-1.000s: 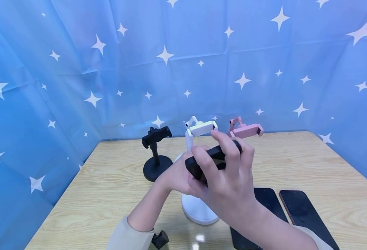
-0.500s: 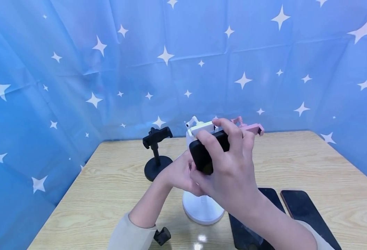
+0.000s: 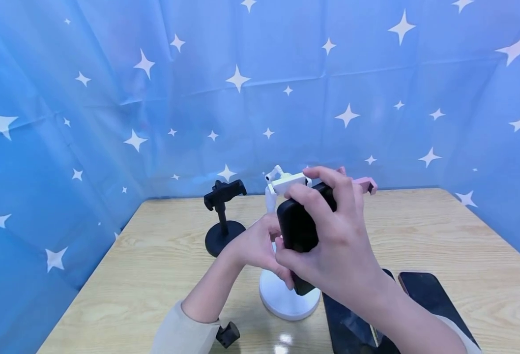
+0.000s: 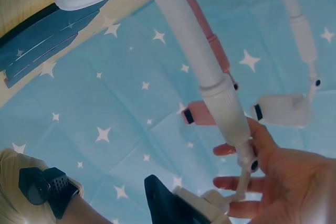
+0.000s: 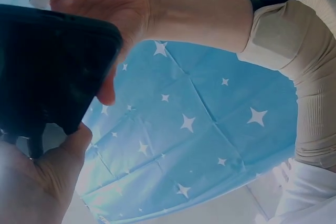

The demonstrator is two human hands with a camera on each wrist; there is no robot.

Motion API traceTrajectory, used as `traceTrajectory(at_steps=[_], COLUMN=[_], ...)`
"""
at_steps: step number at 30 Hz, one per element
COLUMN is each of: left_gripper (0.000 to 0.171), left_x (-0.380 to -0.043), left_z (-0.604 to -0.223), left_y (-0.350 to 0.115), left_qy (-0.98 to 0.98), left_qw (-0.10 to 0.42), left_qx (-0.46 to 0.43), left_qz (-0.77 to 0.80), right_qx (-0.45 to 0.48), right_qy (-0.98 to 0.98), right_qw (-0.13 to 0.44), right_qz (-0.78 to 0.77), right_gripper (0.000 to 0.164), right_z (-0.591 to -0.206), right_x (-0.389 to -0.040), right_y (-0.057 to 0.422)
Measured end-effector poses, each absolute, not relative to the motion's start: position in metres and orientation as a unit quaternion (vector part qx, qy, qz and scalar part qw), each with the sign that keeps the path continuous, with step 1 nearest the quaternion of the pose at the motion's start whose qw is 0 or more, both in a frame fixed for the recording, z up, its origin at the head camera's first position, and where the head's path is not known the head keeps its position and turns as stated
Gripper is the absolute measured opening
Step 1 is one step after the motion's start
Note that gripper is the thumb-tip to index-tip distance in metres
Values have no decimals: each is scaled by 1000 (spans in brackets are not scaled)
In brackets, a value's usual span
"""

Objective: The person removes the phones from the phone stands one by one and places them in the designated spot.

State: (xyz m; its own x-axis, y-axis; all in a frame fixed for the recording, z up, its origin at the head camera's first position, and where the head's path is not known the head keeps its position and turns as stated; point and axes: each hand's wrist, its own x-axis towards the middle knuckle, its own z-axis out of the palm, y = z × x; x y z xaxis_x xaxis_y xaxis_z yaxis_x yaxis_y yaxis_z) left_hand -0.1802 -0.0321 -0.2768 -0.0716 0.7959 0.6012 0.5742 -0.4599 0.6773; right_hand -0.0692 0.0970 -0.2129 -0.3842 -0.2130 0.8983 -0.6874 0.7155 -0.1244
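My right hand [image 3: 341, 241] grips a black phone [image 3: 302, 226] by its edges, fingers over the top and thumb at the lower side. The phone is tilted, its dark face towards me. It sits at the clamp [image 4: 202, 205] of a white phone stand [image 4: 184, 30], whose round base [image 3: 288, 302] rests on the table below. Around the stand's hinged upper arm, close behind the phone, curl the fingers of my left hand [image 3: 255, 248]; its thumb points down, apart from them. In the head view the phone and right hand hide most of the clamp.
Behind stand a black phone stand [image 3: 224, 236], another white one [image 3: 291, 183] and a pink one [image 3: 366, 185]. Two phones lie flat at the right, one partly under my right forearm [image 3: 423, 295] and one beside it [image 3: 432, 300]. A starry blue cloth [image 3: 189, 98] hangs behind the table.
The phone has tipped from nearly edge-on to a steep tilt showing its dark face, and moved slightly right. My right hand turned with it. The left thumb now shows below, away from the phone.
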Motion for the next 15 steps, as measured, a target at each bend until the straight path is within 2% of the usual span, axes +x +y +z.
traceTrajectory(at_steps=[4,8,11,15], left_gripper=[65,61,55,50], left_x=[-180,-178,-177,-174], left_z=[-277,-275,-275,-276], left_y=[-33,-34,-35,-36], left_qy=[528,554,571,581], left_qw=[104,104,94,87], left_qx=[663,650,647,644], left_qz=[521,510,496,489], right_qx=[296,298,298,291], right_qy=[-785,-788,-794,-807], right_qw=[471,427,392,353], right_qz=[273,329,356,374], right_gripper=[69,90,89,73], right_z=[-242,-278,-269,-228], right_x=[-92,-123,-117,-78], right_y=[120,146,144,124])
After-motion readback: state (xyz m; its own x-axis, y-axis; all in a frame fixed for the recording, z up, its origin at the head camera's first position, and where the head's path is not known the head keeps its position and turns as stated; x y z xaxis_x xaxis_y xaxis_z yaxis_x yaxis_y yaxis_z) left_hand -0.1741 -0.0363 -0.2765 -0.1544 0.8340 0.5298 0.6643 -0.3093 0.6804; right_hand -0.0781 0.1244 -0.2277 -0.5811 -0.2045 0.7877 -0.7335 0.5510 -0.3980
